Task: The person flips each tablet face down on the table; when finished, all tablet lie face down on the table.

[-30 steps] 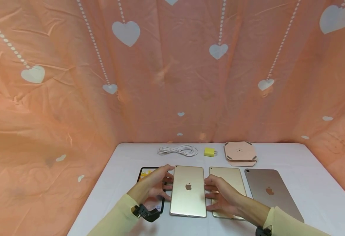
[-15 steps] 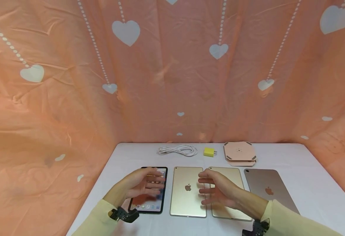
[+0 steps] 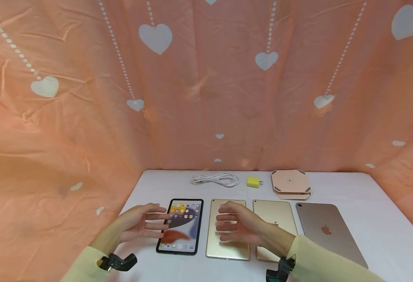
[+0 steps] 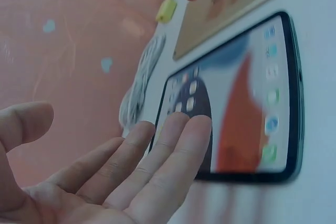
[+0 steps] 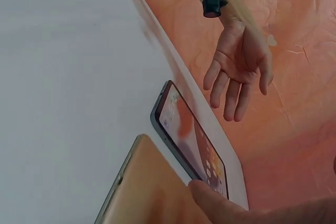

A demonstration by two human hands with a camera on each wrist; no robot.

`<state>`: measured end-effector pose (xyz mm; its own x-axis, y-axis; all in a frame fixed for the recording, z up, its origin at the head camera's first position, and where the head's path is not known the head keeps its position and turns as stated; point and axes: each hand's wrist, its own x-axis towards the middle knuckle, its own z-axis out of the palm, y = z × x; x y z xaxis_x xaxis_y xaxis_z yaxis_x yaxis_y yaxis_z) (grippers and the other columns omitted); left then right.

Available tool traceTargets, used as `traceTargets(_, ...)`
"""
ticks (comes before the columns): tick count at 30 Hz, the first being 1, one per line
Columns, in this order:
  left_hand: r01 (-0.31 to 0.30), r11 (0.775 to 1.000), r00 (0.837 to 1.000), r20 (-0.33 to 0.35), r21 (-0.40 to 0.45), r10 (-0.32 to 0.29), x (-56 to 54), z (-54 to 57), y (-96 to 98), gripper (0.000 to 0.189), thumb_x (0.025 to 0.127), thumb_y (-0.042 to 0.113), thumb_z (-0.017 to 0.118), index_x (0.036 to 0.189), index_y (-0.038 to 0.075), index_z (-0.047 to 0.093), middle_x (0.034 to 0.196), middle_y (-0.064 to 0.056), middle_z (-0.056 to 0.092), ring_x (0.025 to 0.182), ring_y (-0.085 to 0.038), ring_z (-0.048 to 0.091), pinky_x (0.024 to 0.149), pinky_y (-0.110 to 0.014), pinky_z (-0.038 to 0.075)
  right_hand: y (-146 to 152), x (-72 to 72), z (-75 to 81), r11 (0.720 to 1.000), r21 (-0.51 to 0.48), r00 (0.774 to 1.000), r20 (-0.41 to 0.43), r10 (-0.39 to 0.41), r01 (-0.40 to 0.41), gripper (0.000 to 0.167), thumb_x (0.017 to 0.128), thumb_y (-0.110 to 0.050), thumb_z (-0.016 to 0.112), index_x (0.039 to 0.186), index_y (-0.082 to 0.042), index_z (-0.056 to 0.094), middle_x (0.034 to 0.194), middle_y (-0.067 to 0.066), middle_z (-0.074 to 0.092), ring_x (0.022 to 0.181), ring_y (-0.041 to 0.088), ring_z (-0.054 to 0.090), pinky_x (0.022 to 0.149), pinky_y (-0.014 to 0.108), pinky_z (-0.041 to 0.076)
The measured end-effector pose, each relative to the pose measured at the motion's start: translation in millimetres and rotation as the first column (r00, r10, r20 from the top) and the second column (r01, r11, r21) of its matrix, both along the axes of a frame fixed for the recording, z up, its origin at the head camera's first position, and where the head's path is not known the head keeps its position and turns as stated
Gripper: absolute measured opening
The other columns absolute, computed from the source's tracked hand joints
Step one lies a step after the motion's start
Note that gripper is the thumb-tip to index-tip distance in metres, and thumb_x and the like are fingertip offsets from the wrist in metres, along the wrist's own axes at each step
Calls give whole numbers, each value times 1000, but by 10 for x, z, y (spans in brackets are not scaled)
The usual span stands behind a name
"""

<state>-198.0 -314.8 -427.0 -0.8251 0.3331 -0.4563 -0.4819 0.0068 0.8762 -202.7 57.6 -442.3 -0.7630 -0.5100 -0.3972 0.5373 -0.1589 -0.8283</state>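
My left hand (image 3: 141, 223) hovers at the left edge of a tablet (image 3: 185, 231) that lies face up with its screen lit. Its fingers are straight and hold nothing, as the left wrist view also shows. Over a gold tablet (image 3: 227, 250), back side up, hangs my right hand (image 3: 240, 223), fingers extended and empty. To the right lies a second gold tablet (image 3: 275, 211), partly hidden by the right hand and wrist. Beyond it is a grey tablet (image 3: 328, 223), also back up. The row of tablets lies side by side.
Along the back of the white table (image 3: 354, 196) lie a coiled white cable (image 3: 216, 179), a yellow plug adapter (image 3: 253, 181) and a pink folded stand (image 3: 290, 182). An orange curtain with hearts (image 3: 199, 98) hangs behind and at both sides.
Both hands have let go of the first gold tablet, which now lies on the table. The left hand has moved left past the lit tablet; the right hand has shifted left over the gold one.
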Motion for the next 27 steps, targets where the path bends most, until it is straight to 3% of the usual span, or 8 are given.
traceTargets(8,-78,989,997,0,-129,78,-53,-70,-119,63,115,36,48,158,-9,41,155,-34,56,130,-45,69,107,-63,59,-270,-91,-97,999,-53,999,36,2,0,82,103,-44,61,162,7,32,166,35,35,148,53,46,119,74,44)
traceTargets(15,-148,955,988,9,-257,156,-152,-129,8,68,113,44,52,157,-7,43,152,-31,54,127,-42,65,103,-62,60,-480,-107,-170,999,-43,998,63,-16,18,90,102,-45,62,163,10,26,164,39,32,150,60,41,116,78,43)
traceTargets(19,-138,951,989,16,-276,148,-185,-147,101,71,113,47,51,156,-8,42,154,-33,48,133,-47,57,102,-65,60,-574,-105,-207,999,-26,998,57,-27,28,94,99,-44,64,163,12,24,164,41,30,151,63,39,116,80,42)
traceTargets(23,-143,943,987,27,-302,158,-199,-166,199,67,112,50,52,148,-7,47,140,-25,53,121,-39,58,94,-57,63,-651,-97,-211,999,-10,998,50,-37,38,93,98,-44,63,161,12,25,163,40,33,149,62,42,116,80,41)
traceTargets(27,-126,925,989,32,-359,147,-227,-175,290,66,110,56,53,136,-4,52,121,-15,55,107,-31,56,86,-49,59,-704,-97,-197,998,-18,996,69,-58,60,94,97,-44,64,160,13,24,163,41,32,150,62,40,118,82,37)
